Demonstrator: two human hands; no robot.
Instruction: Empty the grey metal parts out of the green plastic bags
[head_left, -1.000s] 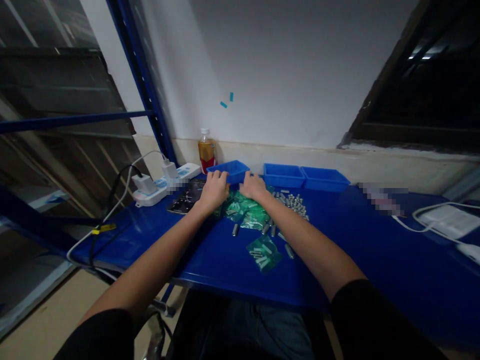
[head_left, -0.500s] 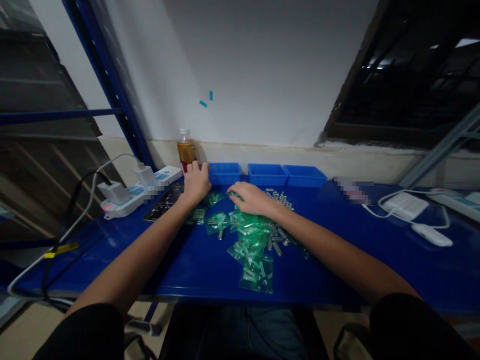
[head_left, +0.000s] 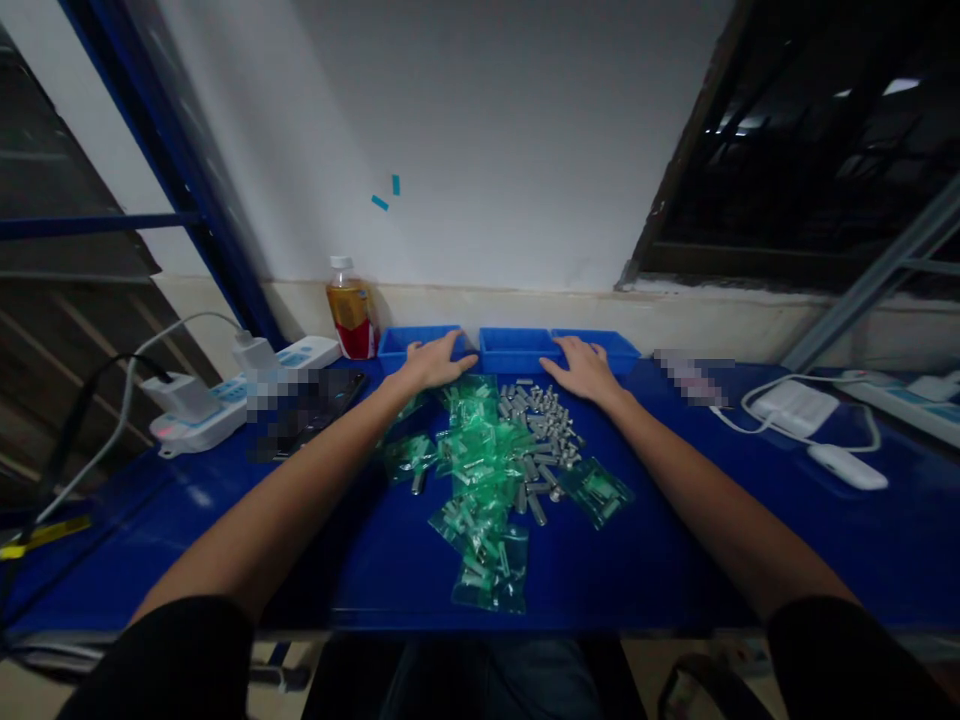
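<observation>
My left hand (head_left: 439, 362) is open, its fingers spread in front of the left blue bin (head_left: 397, 343) and partly covering it. My right hand (head_left: 583, 368) is also open, fingers apart by the right blue bin (head_left: 611, 345); I cannot tell whether it touches the rim. Between them stands the middle blue bin (head_left: 514, 348). Below my hands lies a heap of green plastic bags (head_left: 480, 455) with small metal parts inside. Loose silvery metal cylinders (head_left: 536, 465) and smaller metal pieces (head_left: 553, 420) are scattered beside it. One separate green bag (head_left: 598, 490) rests to the right.
A drink bottle (head_left: 351, 310) stands at the back left, near a white power strip (head_left: 202, 420) with plugs and cables. A dark phone-like device (head_left: 330, 405) lies beside the strip. White chargers (head_left: 795, 408) with cables sit on the right of the blue table (head_left: 697, 460).
My left hand has moved right, from near the bottle to the left bin. My right hand has shifted right, off the green bags to the right bin. The view has turned slightly.
</observation>
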